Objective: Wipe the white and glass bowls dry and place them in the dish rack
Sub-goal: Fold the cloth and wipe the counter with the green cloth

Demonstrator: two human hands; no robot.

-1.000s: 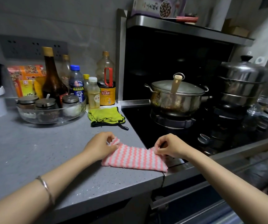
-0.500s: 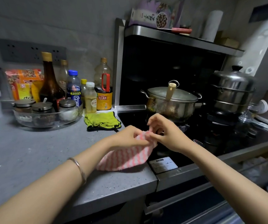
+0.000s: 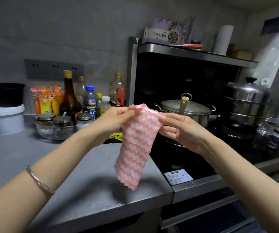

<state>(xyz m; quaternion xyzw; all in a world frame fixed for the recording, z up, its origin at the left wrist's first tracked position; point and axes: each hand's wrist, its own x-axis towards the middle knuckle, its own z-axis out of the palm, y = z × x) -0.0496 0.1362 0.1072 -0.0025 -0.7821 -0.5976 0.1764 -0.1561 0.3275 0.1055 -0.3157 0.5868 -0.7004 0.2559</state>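
Head view. The left hand [image 3: 113, 120] and the right hand [image 3: 180, 130] are raised at frame centre. Each pinches one top corner of the pink-and-white cloth [image 3: 135, 145] between thumb and curled fingers: left hand at the cloth's 9 o'clock, right hand at its 3 o'clock. The cloth hangs folded toward 6 o'clock. Its lower end is above the grey surface [image 3: 85, 182], with a shadow beneath it. A bracelet [image 3: 38, 180] sits on the left wrist.

At 9 o'clock from the left hand, a glass dish [image 3: 41, 130] holds lidded jars. Bottles stand behind it at 12 o'clock. A green cloth [image 3: 116, 136] lies on the surface, partly hidden by the left hand.

At 1 o'clock from the pink-and-white cloth, a lidded pot [image 3: 190, 113] sits on the black hob [image 3: 185, 158]. A steel steamer [image 3: 248, 101] stands at the pot's 3 o'clock.
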